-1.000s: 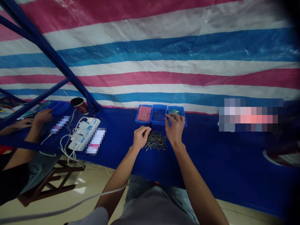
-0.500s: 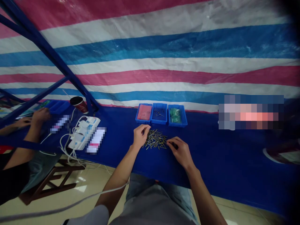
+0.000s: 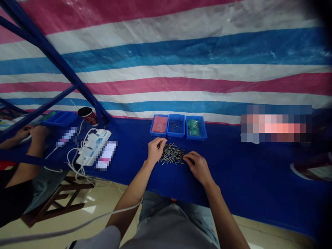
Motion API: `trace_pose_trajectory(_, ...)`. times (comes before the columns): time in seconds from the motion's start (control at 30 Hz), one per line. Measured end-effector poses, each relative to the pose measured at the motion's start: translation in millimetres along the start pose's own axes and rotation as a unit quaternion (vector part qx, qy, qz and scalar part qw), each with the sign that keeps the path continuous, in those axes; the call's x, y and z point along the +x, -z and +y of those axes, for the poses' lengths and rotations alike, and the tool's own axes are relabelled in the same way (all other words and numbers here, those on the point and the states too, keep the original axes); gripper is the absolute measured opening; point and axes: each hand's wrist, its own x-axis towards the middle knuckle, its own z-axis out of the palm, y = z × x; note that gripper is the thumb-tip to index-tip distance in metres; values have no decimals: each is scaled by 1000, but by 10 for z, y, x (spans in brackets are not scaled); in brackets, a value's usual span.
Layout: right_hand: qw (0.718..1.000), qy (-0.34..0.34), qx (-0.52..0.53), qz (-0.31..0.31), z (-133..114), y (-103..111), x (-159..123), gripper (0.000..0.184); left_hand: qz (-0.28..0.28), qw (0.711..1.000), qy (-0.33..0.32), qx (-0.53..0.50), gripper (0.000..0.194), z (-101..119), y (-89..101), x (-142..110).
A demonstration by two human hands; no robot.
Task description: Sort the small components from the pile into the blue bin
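"Hands?"
"Left hand [image 3: 156,151] and right hand [image 3: 199,166] pinch narrowly, whether on anything I cannot tell, beside thin, yellowish, metallic-looking rods [image 3: 171,154] heaped on the blue counter [image 3: 246,180]"
"Risk?"
"Crisscrossed rods could snag, scattering if one is pulled"

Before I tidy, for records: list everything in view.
sheet: 1, striped, behind
frame: 1, blue, left
table: 1, blue, centre
bins: 3, blue, back centre
other bins: uncounted, blue, left
bags: uncounted, pink/green, outer bins
pins: few, dark, middle bin
rods: many, dark, centre
power strip: 1, white, left
cables: several, white, left
cup: 1, red, left
container: 1, red, right
blurred items: 3, mixed, both sides
stool: 1, brown, left
coworker: 1, dark clothes, left
left grip, right grip: 2, bare, flanking rods
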Motion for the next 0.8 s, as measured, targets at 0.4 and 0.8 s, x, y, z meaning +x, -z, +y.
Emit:
trace_pose_trajectory(0.4,992,-26,94,78,-155,103,37,21,-61,997,-33,20,24,5,-28,-20)
trace_pose_trajectory(0.8,993,88,74,32,-473,118,534,18,-102,990,-100,-3,17,54,-33,-22)
